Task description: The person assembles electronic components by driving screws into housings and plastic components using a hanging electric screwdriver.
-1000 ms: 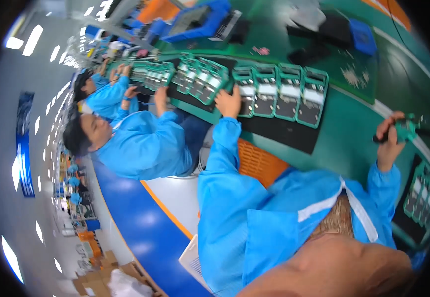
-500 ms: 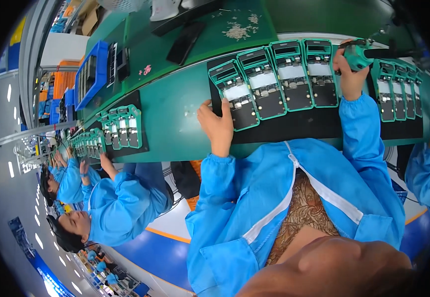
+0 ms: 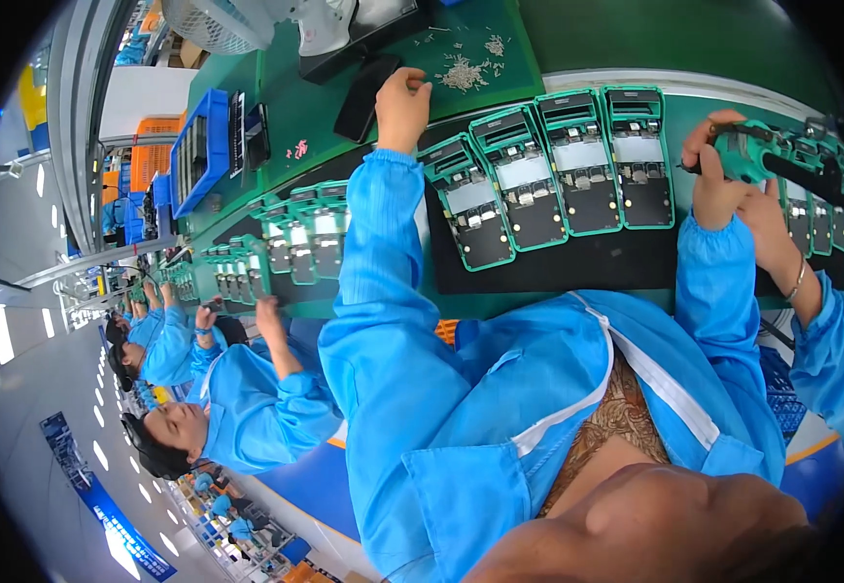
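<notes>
My right hand [image 3: 718, 180] is wrapped round a green electric screwdriver [image 3: 744, 154] with black parts, beside the right end of a row of device housings. My left hand [image 3: 403, 109] is over the green mat, next to a dark phone-like slab [image 3: 368, 95] and just left of a scatter of tiny pale screw-like pieces [image 3: 463, 73]. Its fingers are curled with the thumb close to them; whatever they hold is too small to see. Between my hands, several green-framed housings [image 3: 577, 160] with black and silvery insides lie on a black mat [image 3: 558, 264].
A co-worker's hand [image 3: 767, 228] reaches in at the right, close to my right forearm, near more housings [image 3: 820, 219]. More housings [image 3: 295, 243] and co-workers line the bench at left. A blue tray [image 3: 198, 151], pink bits [image 3: 297, 149] and a white fan [image 3: 218, 21] stand farther back.
My left hand has left the leftmost housing and moved up to the small pieces on the green mat. My right hand, with the screwdriver, has shifted slightly right and down. A co-worker's hand has appeared at right.
</notes>
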`<act>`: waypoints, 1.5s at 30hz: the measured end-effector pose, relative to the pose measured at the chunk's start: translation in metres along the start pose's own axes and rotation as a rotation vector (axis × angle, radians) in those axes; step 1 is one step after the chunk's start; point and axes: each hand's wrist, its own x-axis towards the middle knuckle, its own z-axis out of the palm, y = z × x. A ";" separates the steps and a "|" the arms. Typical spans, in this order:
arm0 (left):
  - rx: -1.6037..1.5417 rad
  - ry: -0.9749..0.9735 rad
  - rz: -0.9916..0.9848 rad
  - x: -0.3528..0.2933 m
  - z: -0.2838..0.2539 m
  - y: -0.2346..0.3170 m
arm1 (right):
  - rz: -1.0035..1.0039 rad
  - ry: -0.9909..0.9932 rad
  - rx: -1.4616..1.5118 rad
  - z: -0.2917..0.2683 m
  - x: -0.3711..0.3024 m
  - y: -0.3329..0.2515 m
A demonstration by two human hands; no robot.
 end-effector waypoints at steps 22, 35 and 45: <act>0.313 -0.028 -0.020 0.017 0.036 0.014 | 0.056 -0.067 -0.008 -0.030 -0.008 0.022; 0.065 0.219 0.260 0.014 -0.011 0.044 | 0.045 0.030 -0.022 0.001 0.009 -0.013; -0.424 -0.346 0.252 -0.113 0.019 0.170 | -0.123 -0.168 0.280 0.020 0.012 -0.063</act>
